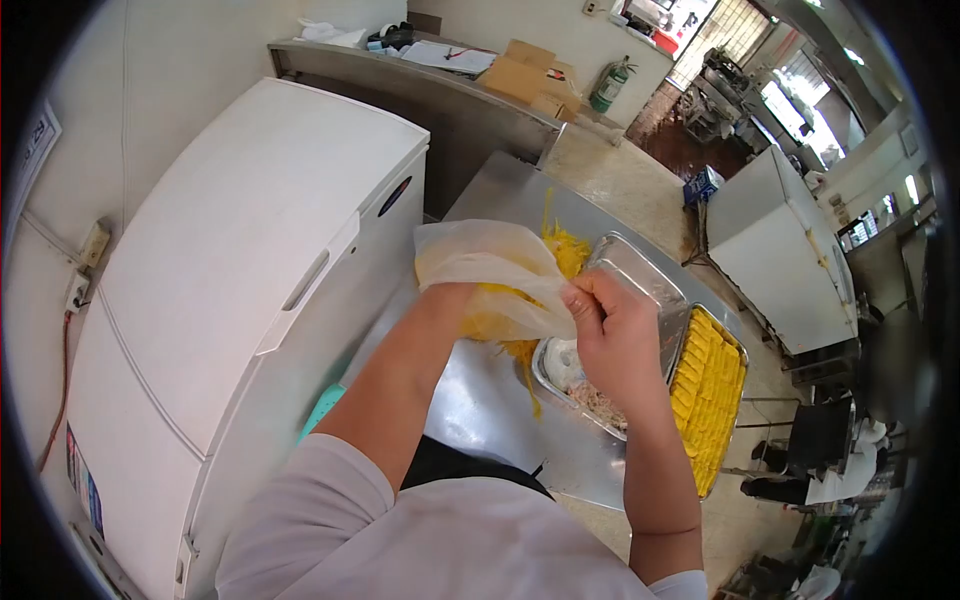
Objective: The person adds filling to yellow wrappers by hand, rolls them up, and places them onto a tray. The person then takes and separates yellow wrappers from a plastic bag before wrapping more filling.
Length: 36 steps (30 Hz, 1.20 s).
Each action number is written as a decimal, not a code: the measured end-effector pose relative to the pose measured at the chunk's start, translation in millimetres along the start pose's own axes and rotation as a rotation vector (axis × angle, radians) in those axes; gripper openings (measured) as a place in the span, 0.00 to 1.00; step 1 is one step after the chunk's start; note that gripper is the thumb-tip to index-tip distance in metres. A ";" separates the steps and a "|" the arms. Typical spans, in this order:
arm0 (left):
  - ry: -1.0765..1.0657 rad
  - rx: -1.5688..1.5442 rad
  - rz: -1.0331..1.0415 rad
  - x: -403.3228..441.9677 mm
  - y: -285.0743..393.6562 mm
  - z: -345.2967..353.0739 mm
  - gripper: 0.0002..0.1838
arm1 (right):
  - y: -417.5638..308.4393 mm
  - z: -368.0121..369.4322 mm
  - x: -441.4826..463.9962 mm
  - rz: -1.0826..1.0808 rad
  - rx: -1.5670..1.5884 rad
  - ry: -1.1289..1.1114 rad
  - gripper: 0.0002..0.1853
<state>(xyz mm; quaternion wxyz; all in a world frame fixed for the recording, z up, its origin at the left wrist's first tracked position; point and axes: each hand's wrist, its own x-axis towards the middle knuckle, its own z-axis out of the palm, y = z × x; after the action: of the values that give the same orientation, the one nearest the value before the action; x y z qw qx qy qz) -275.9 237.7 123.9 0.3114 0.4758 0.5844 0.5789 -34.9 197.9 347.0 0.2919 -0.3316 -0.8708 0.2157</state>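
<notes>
A translucent plastic bag [490, 243] is in front of me above the metal table [470, 400]. My left hand [468, 305] reaches inside it, and its fingers are hidden by the plastic and yellow stuff. With thumb and fingers closed, my right hand [612, 320] grips the bag's rim on the right. Yellow shreds [566, 250] lie on the table behind and below the bag. Partly behind my right hand is a metal tray [540, 372] holding something white and round and a pale shredded food [598, 408].
Right of my forearm lies a tray of yellow rolled pieces [708, 400] in rows. Another metal tray [640, 262] sits farther back. A white chest freezer [250, 240] borders the table's left side. Beyond are a cardboard box [517, 72], a fire extinguisher [610, 85] and a white appliance [785, 250].
</notes>
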 end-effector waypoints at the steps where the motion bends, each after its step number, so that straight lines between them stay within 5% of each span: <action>1: -0.012 -0.015 -0.003 1.9 -1.6 -1.6 0.20 | 2.7 1.6 -0.6 0.025 -0.018 -0.007 0.04; 30: -0.131 -0.131 -0.024 1.5 5.1 10.5 0.23 | 28.2 -13.4 1.0 0.022 0.005 0.129 0.04; 36: -0.219 -0.438 -0.077 -3.2 2.6 12.9 0.24 | 28.9 -2.8 -10.2 -0.112 -0.040 0.179 0.04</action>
<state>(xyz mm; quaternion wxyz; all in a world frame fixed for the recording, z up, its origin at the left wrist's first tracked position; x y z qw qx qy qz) -262.6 239.4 124.1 0.4903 0.4341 0.4256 0.6245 -13.8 211.0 328.9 0.3735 -0.3059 -0.8626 0.1511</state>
